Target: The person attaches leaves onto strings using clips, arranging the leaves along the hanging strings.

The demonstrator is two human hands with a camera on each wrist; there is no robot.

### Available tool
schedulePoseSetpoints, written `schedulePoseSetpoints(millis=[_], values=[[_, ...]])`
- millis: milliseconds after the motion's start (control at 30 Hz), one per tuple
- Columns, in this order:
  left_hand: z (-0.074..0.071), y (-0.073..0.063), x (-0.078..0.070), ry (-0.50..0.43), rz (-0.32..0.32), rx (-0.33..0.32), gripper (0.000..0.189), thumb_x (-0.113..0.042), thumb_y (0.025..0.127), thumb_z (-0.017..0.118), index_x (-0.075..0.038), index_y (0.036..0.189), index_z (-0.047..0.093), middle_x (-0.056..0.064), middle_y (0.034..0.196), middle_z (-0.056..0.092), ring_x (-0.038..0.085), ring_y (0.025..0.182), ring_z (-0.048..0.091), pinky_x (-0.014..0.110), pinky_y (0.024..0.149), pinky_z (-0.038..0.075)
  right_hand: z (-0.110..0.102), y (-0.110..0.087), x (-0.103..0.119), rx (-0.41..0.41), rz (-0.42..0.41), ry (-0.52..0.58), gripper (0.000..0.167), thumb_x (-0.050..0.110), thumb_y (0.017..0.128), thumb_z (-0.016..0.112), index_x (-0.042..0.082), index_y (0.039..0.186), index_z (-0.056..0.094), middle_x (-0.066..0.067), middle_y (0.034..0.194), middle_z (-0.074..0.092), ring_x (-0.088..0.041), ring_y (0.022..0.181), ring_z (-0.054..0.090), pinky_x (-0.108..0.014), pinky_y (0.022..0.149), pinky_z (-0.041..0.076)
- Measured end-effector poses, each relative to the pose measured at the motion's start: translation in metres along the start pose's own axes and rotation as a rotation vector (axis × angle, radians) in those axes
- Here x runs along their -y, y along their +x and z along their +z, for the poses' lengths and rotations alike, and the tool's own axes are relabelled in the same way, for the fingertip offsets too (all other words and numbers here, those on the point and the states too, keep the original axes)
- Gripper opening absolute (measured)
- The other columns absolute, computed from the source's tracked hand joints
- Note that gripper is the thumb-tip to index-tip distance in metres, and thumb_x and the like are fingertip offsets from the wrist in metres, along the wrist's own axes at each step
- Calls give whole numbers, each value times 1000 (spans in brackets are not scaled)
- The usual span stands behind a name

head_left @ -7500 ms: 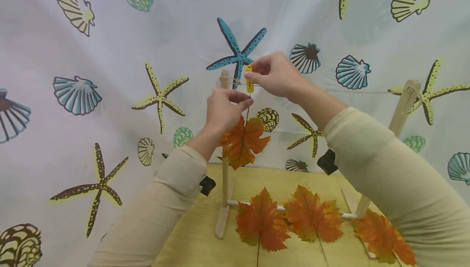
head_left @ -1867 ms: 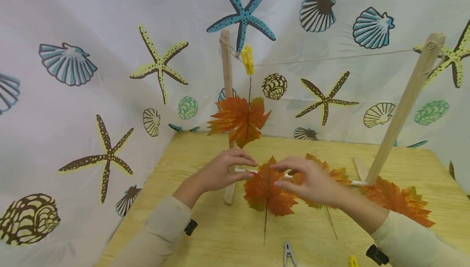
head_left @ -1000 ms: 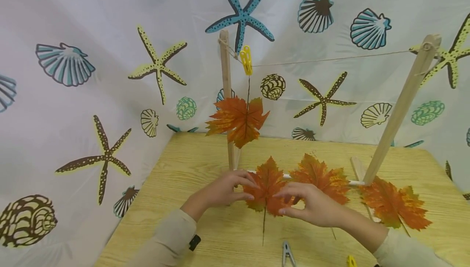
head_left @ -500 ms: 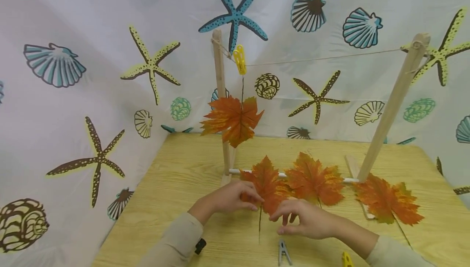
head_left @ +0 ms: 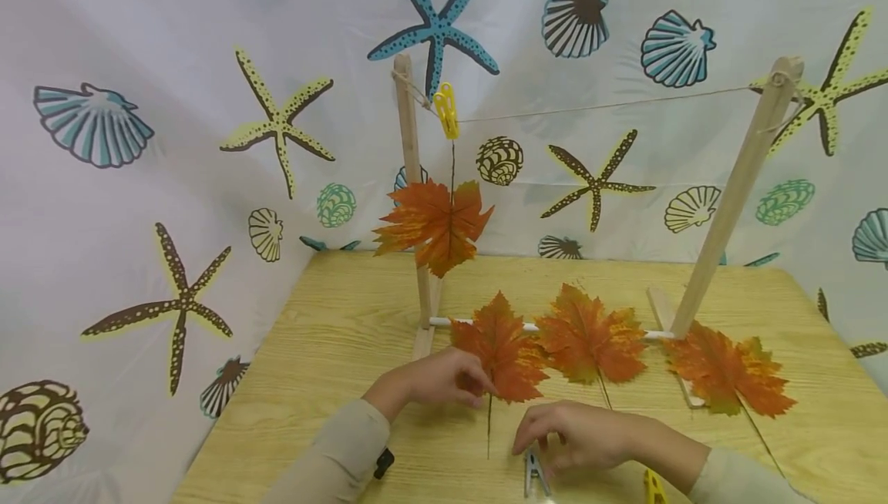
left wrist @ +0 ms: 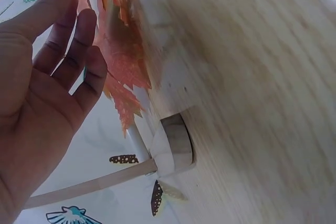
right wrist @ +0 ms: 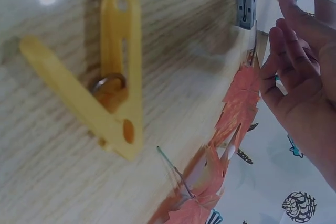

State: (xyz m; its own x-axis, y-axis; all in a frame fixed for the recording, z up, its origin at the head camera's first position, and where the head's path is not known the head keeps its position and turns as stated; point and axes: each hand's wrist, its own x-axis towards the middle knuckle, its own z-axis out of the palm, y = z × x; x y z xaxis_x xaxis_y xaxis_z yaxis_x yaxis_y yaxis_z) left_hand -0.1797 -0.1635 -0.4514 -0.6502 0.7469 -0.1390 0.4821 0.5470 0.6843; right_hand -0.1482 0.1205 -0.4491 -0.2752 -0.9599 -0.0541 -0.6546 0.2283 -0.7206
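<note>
My left hand (head_left: 444, 379) hovers at the lower edge of an orange artificial maple leaf (head_left: 505, 350), its fingertips by the top of the stem. In the left wrist view its fingers are loosely bent with nothing between them. Over a grey clothespin (head_left: 533, 475) on the table, my right hand (head_left: 586, 435) reaches down with fingers loosely curved; the right wrist view shows a gap between the fingers and the grey clothespin (right wrist: 244, 3). A yellow clothespin (head_left: 654, 487) lies to its right. Another yellow clothespin (head_left: 447, 112) holds a hanging leaf (head_left: 444, 230) by its stem on the string (head_left: 597, 107).
The string runs between a left wooden post (head_left: 409, 126) and a right wooden post (head_left: 738, 188), joined low down by a white rod (head_left: 655, 334). Two more leaves, a middle leaf (head_left: 593, 338) and a right leaf (head_left: 731, 369), lie on the wooden table (head_left: 333, 319). A shell-print curtain (head_left: 173, 103) hangs behind.
A leaf was being pinned to the string; it now hangs there, released. Both hands came down to the table; lately the right hand moved nearer to the grey clothespin, the left toward the leaf's stem.
</note>
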Motion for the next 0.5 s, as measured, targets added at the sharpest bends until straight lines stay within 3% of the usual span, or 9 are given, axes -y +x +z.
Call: schedulePoseSetpoints(millis=[267, 500], values=[[3, 8, 0, 10, -21, 42, 25, -13, 89, 74, -12, 114, 76, 1, 98, 71, -1, 80, 58, 17, 74, 50, 4, 1, -4, 11, -56, -77, 40, 14, 86, 79, 15, 125, 70, 4, 125, 62, -3, 103, 59, -18, 84, 51], [12, 15, 4, -1, -46, 71, 23, -10, 89, 75, -13, 112, 77, -4, 99, 72, -3, 80, 58, 16, 76, 50, 9, 1, -7, 53, -41, -220, 37, 23, 89, 76, 24, 126, 69, 4, 130, 56, -4, 114, 57, -20, 90, 50]])
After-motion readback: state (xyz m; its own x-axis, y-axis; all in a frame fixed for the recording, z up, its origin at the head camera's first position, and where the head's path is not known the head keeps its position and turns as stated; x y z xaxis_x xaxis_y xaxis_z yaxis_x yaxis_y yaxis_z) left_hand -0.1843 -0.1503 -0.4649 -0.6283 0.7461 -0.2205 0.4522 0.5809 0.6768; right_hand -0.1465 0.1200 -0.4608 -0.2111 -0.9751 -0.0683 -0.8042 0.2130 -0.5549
